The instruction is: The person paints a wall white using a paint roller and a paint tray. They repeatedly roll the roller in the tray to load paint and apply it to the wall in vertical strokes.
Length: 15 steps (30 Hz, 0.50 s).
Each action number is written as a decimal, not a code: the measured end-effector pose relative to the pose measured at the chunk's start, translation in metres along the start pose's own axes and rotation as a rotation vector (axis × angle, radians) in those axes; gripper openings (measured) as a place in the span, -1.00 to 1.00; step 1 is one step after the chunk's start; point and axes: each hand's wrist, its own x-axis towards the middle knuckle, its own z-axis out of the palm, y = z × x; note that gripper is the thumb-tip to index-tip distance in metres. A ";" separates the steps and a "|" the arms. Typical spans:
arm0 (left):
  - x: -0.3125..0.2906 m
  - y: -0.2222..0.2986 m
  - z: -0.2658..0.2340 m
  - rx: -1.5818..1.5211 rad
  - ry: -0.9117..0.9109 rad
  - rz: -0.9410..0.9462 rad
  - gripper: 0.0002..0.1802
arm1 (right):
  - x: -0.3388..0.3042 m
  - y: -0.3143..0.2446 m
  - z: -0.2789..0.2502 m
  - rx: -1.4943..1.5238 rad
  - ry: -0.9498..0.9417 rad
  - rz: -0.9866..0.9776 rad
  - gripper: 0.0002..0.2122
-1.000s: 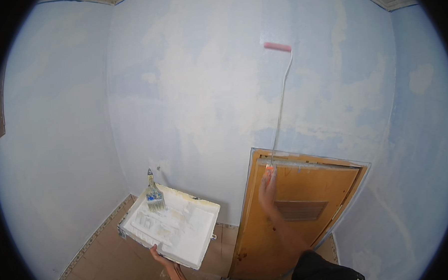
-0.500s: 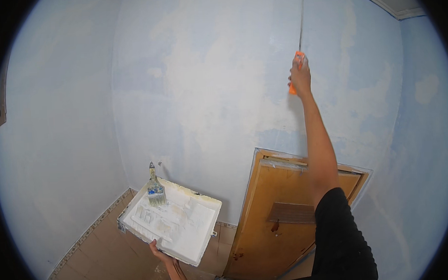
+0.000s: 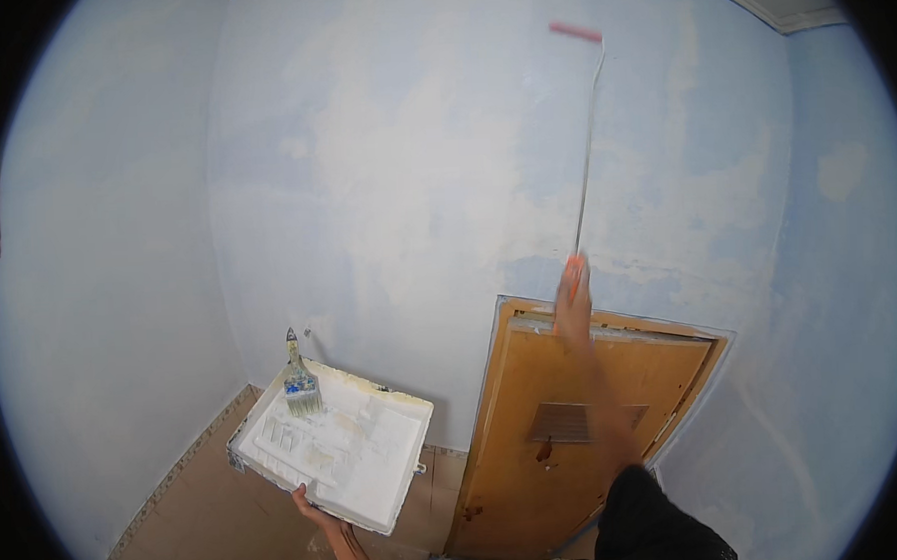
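Note:
My right hand (image 3: 571, 300) is wrapped round the orange handle of a paint roller (image 3: 584, 154), in front of the top of the door frame. The roller's long thin rod rises to a pinkish-red sleeve, blurred by motion, at the upper part of the blue wall (image 3: 425, 191). Low on the left, my left hand (image 3: 313, 508) grips the near edge of a white paint tray (image 3: 401, 452), thumb over the rim, other fingers hidden beneath. White paint coats the tray. A paint-spattered brush (image 3: 300, 382) rests across its far left rim, bristles inside, handle sticking up.
A wooden door (image 3: 543, 376) in its frame stands behind my right arm. The wall is patchy, with whitish areas over blue. Brown tiles (image 3: 188, 502) with a patterned border line the lower left. White ceiling moulding (image 3: 807, 16) runs along the upper right.
My right hand has dropped from high on the wall to the door top, drawing the roller down so that its sleeve shows. The tray in my left hand stays nearly in place.

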 end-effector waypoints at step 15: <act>0.027 -0.005 0.011 -0.066 -0.055 -0.043 -0.16 | -0.056 -0.050 -0.015 0.063 0.015 -0.017 -0.68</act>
